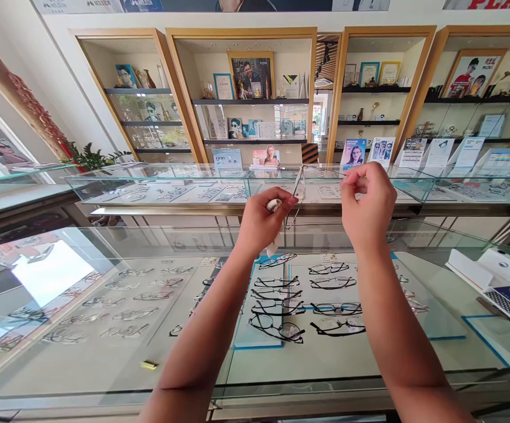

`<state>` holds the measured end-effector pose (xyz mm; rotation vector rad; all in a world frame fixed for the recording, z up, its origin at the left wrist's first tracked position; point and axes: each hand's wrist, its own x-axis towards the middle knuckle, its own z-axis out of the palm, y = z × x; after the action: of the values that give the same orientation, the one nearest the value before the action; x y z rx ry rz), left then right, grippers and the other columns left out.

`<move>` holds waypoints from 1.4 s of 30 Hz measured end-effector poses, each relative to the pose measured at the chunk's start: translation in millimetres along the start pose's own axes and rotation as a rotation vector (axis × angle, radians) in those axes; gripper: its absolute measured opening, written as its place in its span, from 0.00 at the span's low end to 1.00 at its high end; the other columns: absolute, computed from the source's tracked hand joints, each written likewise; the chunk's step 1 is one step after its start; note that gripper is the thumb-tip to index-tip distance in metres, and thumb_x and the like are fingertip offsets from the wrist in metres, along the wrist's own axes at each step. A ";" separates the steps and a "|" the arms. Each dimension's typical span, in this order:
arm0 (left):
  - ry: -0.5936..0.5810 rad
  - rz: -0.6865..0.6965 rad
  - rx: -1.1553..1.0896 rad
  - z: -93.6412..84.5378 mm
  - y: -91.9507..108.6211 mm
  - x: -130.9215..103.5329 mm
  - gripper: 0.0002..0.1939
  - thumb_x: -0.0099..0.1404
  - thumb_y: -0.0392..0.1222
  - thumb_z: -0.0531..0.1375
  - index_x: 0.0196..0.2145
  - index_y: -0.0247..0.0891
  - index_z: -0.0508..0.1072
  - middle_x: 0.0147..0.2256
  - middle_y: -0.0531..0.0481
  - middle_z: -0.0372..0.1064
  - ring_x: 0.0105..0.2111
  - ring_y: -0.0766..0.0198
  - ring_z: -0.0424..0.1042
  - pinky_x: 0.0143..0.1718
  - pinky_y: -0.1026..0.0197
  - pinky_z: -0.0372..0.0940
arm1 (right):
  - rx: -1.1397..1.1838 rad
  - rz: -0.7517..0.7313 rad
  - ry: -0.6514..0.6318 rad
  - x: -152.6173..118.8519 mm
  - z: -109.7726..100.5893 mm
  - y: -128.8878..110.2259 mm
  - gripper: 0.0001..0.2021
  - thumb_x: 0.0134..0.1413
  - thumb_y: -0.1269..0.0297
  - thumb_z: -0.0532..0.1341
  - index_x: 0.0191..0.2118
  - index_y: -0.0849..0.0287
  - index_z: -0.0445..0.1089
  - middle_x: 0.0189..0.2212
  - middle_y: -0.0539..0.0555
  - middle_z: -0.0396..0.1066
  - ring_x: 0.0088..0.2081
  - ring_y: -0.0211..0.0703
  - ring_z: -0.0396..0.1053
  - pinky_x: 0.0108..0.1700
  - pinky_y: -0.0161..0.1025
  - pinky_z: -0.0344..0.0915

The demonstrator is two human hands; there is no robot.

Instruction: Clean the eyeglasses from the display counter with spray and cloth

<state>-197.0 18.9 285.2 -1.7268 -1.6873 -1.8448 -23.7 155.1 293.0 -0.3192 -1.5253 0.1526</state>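
Note:
Above the glass counter, my left hand [261, 220] is closed on a pair of thin-framed eyeglasses [298, 183], gripping the frame between thumb and fingers. A white cloth [273, 245] is bunched in the same hand, and part of it hangs below the palm. The eyeglasses are turned edge-on, with a thin temple arm stretching right. My right hand [369, 197] is pinched at the far end of that temple; the fingertips cover its tip. Below the hands, under the glass, lie rows of dark-framed eyeglasses [277, 308].
The glass display counter [237, 385] spans the foreground. Paler frames [136, 314] lie inside it at left, near a small yellow object [149, 365]. White boxes or stands [497, 267] sit at right. A second glass case [184, 191] and wooden wall shelves [241, 141] stand behind.

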 end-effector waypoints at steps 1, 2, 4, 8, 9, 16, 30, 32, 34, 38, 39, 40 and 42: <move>-0.005 -0.002 0.004 -0.2 -0.8 0.3 0.10 0.72 0.49 0.69 0.35 0.43 0.84 0.33 0.49 0.82 0.33 0.61 0.74 0.35 0.54 0.66 | 0.011 -0.015 0.015 0.3 0.1 1.3 0.11 0.65 0.76 0.58 0.39 0.50 0.63 0.41 0.52 0.75 0.43 0.45 0.79 0.42 0.46 0.77; -0.011 -0.004 0.005 -0.3 -1.4 0.5 0.10 0.72 0.49 0.69 0.35 0.43 0.84 0.33 0.49 0.82 0.32 0.61 0.74 0.34 0.55 0.66 | 0.029 -0.029 0.027 0.6 0.1 1.7 0.11 0.64 0.77 0.58 0.40 0.50 0.64 0.42 0.52 0.76 0.45 0.46 0.79 0.44 0.47 0.78; -0.019 -0.008 -0.001 0.3 -1.9 0.7 0.10 0.71 0.49 0.69 0.35 0.43 0.84 0.33 0.49 0.82 0.33 0.61 0.74 0.34 0.55 0.65 | 0.072 -0.039 0.038 1.2 -0.6 -0.9 0.11 0.64 0.76 0.58 0.40 0.50 0.65 0.45 0.54 0.76 0.49 0.49 0.79 0.49 0.50 0.79; 0.018 -0.017 -0.053 3.7 -0.9 0.4 0.10 0.71 0.51 0.70 0.35 0.44 0.84 0.35 0.48 0.83 0.35 0.59 0.77 0.38 0.53 0.69 | 0.125 0.021 -0.034 1.6 -5.7 -16.6 0.08 0.67 0.72 0.60 0.41 0.50 0.70 0.53 0.59 0.77 0.56 0.55 0.77 0.54 0.56 0.76; 0.038 -0.016 -0.071 4.9 -0.6 0.3 0.10 0.71 0.51 0.70 0.35 0.44 0.84 0.35 0.48 0.84 0.36 0.58 0.78 0.40 0.52 0.70 | 0.124 0.033 -0.067 1.6 -7.1 -21.0 0.07 0.67 0.71 0.61 0.41 0.49 0.71 0.54 0.59 0.77 0.57 0.56 0.76 0.54 0.56 0.76; 0.053 0.001 -0.091 12.6 3.3 -1.2 0.09 0.71 0.49 0.70 0.35 0.44 0.83 0.36 0.49 0.84 0.37 0.58 0.79 0.43 0.52 0.71 | 0.109 -0.013 -0.380 -1.2 -6.3 -34.6 0.08 0.70 0.67 0.61 0.44 0.50 0.78 0.45 0.55 0.80 0.41 0.49 0.76 0.49 0.51 0.71; 0.129 -0.041 -0.092 15.2 0.2 -2.3 0.11 0.70 0.53 0.71 0.34 0.45 0.83 0.32 0.50 0.80 0.31 0.60 0.73 0.36 0.54 0.67 | 0.036 0.033 -0.434 -3.0 -2.5 -35.2 0.11 0.70 0.66 0.63 0.51 0.51 0.83 0.50 0.57 0.84 0.45 0.53 0.80 0.48 0.51 0.73; 0.160 -0.058 -0.112 14.8 -2.0 -1.4 0.11 0.70 0.53 0.71 0.35 0.45 0.83 0.33 0.49 0.81 0.33 0.60 0.75 0.38 0.53 0.68 | 0.008 0.061 -0.435 -2.5 -3.3 -34.0 0.11 0.70 0.66 0.64 0.51 0.52 0.83 0.51 0.57 0.84 0.44 0.53 0.80 0.47 0.52 0.73; 0.199 -0.060 -0.128 13.6 -3.8 -0.2 0.11 0.71 0.52 0.70 0.35 0.45 0.83 0.34 0.49 0.82 0.35 0.58 0.77 0.40 0.53 0.70 | -0.028 0.089 -0.441 -2.4 -4.2 -32.1 0.11 0.69 0.65 0.64 0.51 0.53 0.83 0.50 0.57 0.84 0.42 0.53 0.79 0.46 0.53 0.72; 0.283 -0.049 -0.161 9.5 -6.6 2.6 0.11 0.71 0.53 0.71 0.36 0.45 0.83 0.35 0.48 0.83 0.39 0.58 0.80 0.45 0.52 0.73 | -0.077 0.125 -0.454 -3.5 -5.4 -26.3 0.09 0.69 0.63 0.65 0.48 0.52 0.84 0.49 0.56 0.85 0.38 0.51 0.78 0.43 0.53 0.71; 0.305 -0.046 -0.184 8.4 -7.3 3.3 0.11 0.70 0.53 0.71 0.36 0.44 0.82 0.36 0.48 0.83 0.39 0.58 0.81 0.46 0.52 0.73 | -0.082 0.130 -0.461 -4.0 -5.6 -24.9 0.09 0.69 0.62 0.65 0.47 0.52 0.84 0.48 0.56 0.85 0.38 0.51 0.77 0.42 0.52 0.70; 0.327 -0.045 -0.208 7.4 -7.9 3.9 0.11 0.70 0.53 0.71 0.36 0.44 0.82 0.36 0.48 0.84 0.40 0.57 0.82 0.47 0.52 0.74 | -0.089 0.138 -0.470 -4.5 -5.7 -23.7 0.08 0.69 0.61 0.65 0.45 0.52 0.84 0.48 0.56 0.85 0.37 0.50 0.77 0.41 0.52 0.70; 0.364 -0.051 -0.244 5.7 -9.1 4.8 0.11 0.70 0.52 0.72 0.36 0.44 0.82 0.38 0.48 0.84 0.42 0.57 0.83 0.48 0.52 0.74 | -0.114 0.165 -0.503 -5.1 -6.0 -22.0 0.08 0.69 0.60 0.65 0.43 0.52 0.84 0.46 0.56 0.86 0.36 0.50 0.77 0.39 0.51 0.68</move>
<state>-201.3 29.3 281.8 -1.3170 -1.4253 -2.2992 -20.2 132.0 294.6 -0.5255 -2.0094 0.2927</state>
